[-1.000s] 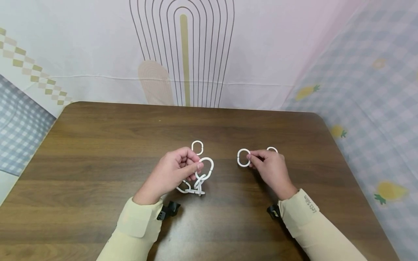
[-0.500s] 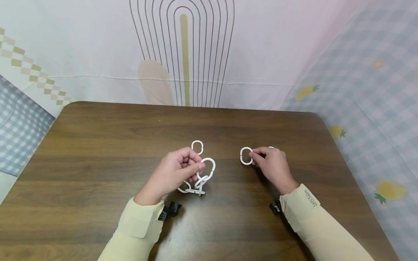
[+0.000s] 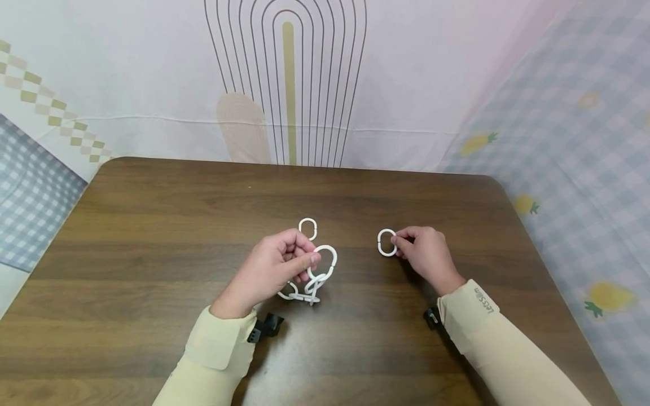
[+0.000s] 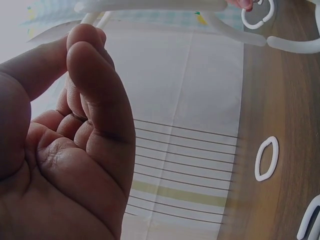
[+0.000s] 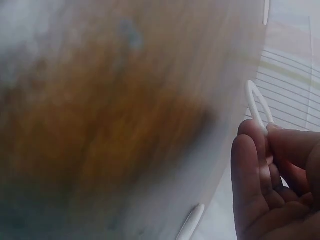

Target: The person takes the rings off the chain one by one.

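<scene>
white chain point(image 3: 318, 278) in a pinch of left fingers point(image 3: 303, 261), white ring point(image 3: 380, 247) in a pinch of right fingers point(image 3: 403, 243)

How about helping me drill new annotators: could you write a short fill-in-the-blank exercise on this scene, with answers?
The left hand holds a ring chain colored ____.
The number of rings pinched by the right hand is ____.
The wood-grain table is colored ____.
In the head view, the loose ring lying on it is nearer the ____ hand.

Missing words: white; one; brown; left.
</scene>
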`<move>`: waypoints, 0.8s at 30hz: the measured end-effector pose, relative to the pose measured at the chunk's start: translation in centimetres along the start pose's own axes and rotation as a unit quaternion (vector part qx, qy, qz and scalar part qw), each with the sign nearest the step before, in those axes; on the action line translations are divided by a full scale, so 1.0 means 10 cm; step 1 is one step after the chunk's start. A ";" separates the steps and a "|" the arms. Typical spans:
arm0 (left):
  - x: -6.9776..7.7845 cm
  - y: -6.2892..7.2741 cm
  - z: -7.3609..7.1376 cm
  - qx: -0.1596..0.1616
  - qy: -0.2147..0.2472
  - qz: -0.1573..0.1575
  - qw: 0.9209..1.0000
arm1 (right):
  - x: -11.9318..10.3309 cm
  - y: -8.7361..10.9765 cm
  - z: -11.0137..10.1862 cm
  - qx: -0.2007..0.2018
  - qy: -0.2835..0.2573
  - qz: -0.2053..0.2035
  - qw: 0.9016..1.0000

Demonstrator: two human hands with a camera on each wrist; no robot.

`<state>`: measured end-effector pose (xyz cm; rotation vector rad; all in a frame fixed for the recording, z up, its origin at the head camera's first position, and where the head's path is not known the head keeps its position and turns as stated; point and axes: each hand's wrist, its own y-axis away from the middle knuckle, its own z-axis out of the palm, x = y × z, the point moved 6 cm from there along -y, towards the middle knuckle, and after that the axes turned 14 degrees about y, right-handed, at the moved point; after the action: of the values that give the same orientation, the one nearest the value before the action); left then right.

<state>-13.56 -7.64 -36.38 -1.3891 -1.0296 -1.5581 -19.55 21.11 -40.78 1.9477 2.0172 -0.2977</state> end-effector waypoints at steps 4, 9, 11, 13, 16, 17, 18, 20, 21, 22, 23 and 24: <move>0.02 0.00 0.00 -0.001 0.002 0.003 1.000 | 0.03 -0.04 -0.01 -0.010 0.008 -0.001 1.000; 0.03 0.00 0.02 -0.001 0.008 0.008 1.000 | 0.08 -0.09 -0.04 -0.013 0.027 -0.003 1.000; 0.04 0.01 0.01 0.000 0.008 0.009 1.000 | 0.08 -0.10 -0.05 -0.013 0.036 -0.003 0.999; 0.05 0.01 0.01 0.001 0.008 0.010 1.000 | 0.08 -0.11 -0.06 -0.012 0.043 -0.002 0.999; 0.06 0.01 0.00 0.002 0.007 0.010 1.000 | 0.08 -0.14 -0.09 -0.001 0.058 -0.006 0.998; 0.06 0.01 0.00 0.002 0.007 0.010 1.000 | 0.07 -0.15 -0.10 0.003 0.063 -0.008 0.998; 0.07 0.01 0.00 0.001 0.007 0.011 1.000 | 0.08 -0.16 -0.10 0.005 0.068 -0.009 0.998; 0.08 0.02 0.00 0.000 0.009 0.010 1.000 | 0.08 -0.18 -0.11 0.004 0.076 -0.008 0.997; 0.08 0.02 0.00 -0.001 0.010 0.009 1.000 | 0.08 -0.19 -0.12 0.001 0.078 -0.007 0.997; 0.08 0.02 0.01 -0.002 0.010 0.009 1.000 | 0.09 -0.20 -0.12 -0.006 0.079 -0.004 0.997; 0.08 0.02 0.00 -0.001 0.010 0.008 1.000 | 0.09 -0.21 -0.12 -0.012 0.080 0.000 0.997; 0.09 0.02 0.00 -0.001 0.010 0.008 1.000 | 0.09 -0.22 -0.12 -0.019 0.080 0.004 0.997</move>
<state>-13.42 -7.73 -35.51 -1.3773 -1.0034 -1.5592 -21.83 22.33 -40.15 2.0132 2.0972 -0.1033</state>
